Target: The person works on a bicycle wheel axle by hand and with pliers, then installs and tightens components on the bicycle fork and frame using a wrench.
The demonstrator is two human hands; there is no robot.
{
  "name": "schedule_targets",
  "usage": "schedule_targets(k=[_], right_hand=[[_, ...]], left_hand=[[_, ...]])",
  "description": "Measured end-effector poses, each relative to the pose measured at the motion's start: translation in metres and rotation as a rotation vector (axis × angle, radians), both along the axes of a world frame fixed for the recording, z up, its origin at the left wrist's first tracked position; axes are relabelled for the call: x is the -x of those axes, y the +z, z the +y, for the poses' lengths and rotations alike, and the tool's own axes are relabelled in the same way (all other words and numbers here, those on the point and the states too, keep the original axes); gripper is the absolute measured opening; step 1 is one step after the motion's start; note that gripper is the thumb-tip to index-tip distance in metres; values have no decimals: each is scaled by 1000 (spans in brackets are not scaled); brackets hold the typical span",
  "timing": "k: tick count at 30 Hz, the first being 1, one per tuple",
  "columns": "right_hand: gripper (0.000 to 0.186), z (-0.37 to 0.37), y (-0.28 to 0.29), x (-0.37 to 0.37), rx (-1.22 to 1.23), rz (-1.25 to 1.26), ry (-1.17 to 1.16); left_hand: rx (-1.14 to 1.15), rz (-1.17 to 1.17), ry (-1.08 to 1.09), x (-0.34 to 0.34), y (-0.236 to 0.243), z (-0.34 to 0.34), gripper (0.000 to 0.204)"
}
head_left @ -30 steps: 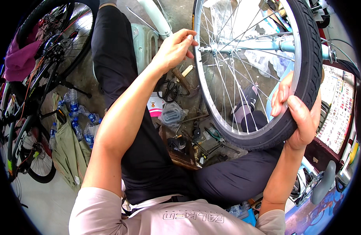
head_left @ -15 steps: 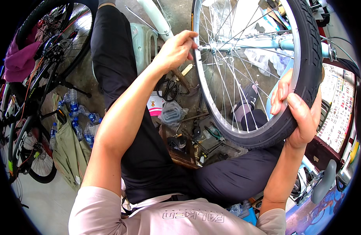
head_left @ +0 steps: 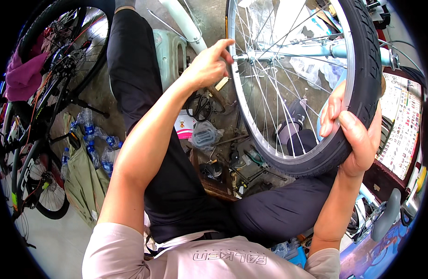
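On the right, a bicycle wheel (head_left: 275,153) with a black tyre and silver rim stands on its light blue fork (head_left: 311,50). My right hand (head_left: 351,128) wraps round the tyre and rim at the lower right, thumb on the near side and fingertips inside the rim. Close to the wheel's left edge is my left hand (head_left: 208,67). Its index finger stretches toward the rim, and another finger bends beside the axle end (head_left: 241,57). The fingers are apart and I see nothing between them; whether they touch the rim I cannot tell.
Tools, including green-handled pliers (head_left: 254,158), lie on the floor between my legs. Scissors (head_left: 203,108) and a plastic-wrapped part (head_left: 206,135) are nearby. A pale stool (head_left: 169,53) stands ahead. Left are a dark bicycle (head_left: 35,139) and plastic bottles (head_left: 89,132); right is a parts case (head_left: 397,125).
My left hand's fingers have spread and pulled slightly back from the axle end. The wheel and my right hand hold nearly the same position.
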State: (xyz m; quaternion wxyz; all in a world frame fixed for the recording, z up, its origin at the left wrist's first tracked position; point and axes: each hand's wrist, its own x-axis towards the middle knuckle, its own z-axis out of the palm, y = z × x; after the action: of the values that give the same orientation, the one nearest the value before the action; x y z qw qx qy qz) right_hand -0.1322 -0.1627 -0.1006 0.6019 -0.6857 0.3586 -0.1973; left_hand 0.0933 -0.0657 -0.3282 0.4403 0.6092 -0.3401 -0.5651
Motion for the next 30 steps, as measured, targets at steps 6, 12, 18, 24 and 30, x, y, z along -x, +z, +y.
schedule_targets(k=[6, 12, 18, 24, 30], right_hand=[[27, 3, -2, -3, 10, -5, 11], [27, 13, -1, -6, -9, -59, 0], [28, 11, -5, -5, -23, -56, -16], [29, 1, -1, 3, 8, -61, 31], [29, -11, -7, 11, -60, -159, 40]], left_hand=[[417, -872, 157, 20, -1, -4, 43], [434, -1027, 203, 23, 2, -8, 25], [352, -1114, 148, 16, -2, -3, 28], [284, -807, 215, 17, 5, -2, 37], [205, -755, 115, 16, 2, -4, 35]])
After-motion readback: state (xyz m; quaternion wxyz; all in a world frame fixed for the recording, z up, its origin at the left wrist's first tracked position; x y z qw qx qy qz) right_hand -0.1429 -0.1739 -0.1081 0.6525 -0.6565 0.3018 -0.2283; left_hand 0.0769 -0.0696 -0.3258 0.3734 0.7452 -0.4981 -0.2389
